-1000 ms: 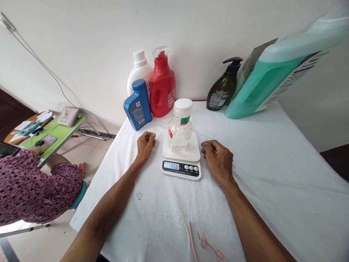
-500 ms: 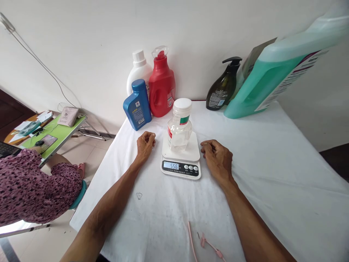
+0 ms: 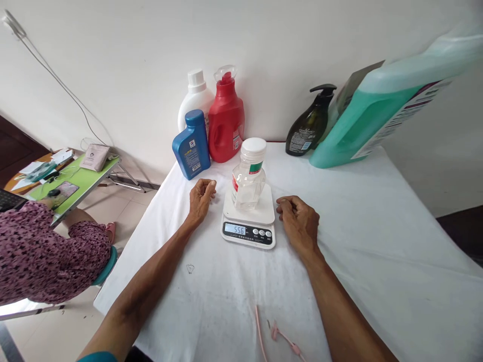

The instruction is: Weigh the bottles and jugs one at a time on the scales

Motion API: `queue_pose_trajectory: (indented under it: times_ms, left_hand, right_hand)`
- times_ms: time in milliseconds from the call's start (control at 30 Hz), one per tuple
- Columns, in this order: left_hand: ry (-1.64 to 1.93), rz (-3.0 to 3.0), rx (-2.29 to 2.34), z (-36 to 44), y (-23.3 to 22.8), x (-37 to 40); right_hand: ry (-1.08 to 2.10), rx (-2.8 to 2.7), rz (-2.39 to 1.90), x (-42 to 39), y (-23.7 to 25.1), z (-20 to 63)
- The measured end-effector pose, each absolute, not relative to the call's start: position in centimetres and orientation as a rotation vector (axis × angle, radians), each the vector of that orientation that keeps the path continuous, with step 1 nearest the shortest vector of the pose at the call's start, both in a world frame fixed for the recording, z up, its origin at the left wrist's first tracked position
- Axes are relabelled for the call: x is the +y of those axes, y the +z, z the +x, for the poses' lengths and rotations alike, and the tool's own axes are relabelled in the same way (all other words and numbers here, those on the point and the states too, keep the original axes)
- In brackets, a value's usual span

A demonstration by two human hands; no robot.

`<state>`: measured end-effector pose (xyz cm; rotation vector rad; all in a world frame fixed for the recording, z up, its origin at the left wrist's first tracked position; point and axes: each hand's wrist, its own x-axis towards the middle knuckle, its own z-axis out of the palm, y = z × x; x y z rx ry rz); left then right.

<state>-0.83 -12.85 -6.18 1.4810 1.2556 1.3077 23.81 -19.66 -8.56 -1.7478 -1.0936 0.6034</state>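
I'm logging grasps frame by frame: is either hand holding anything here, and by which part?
Nothing is held. The left hand and right hand lie loosely curled on the tablecloth, either side of the scale bearing the clear bottle.

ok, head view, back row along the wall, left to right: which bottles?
blue bottle → white bottle → red bottle → dark pump bottle → big green jug. The clear bottle on the scale stands nearer, between left hand and right hand.
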Motion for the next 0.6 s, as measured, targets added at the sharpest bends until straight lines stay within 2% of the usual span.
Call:
queue_pose_trajectory:
  times_ms: [267,467,600]
  left_hand:
    - [1.193,1.777,0.912,2.5,-1.1,-15.8]
    - [1.141,1.77,1.106,4.9,-1.5,-15.5]
    - [1.226,1.758,1.186,4.9,-1.4,-15.0]
  right_hand:
    - [0.615,-1.097,-1.731,-20.1,-8.5,23.9]
    - [0.606,-1.119,-1.74,-19.9,-8.8,24.1]
    - [0.612,-1.119,-1.73,-19.9,-8.8,24.2]
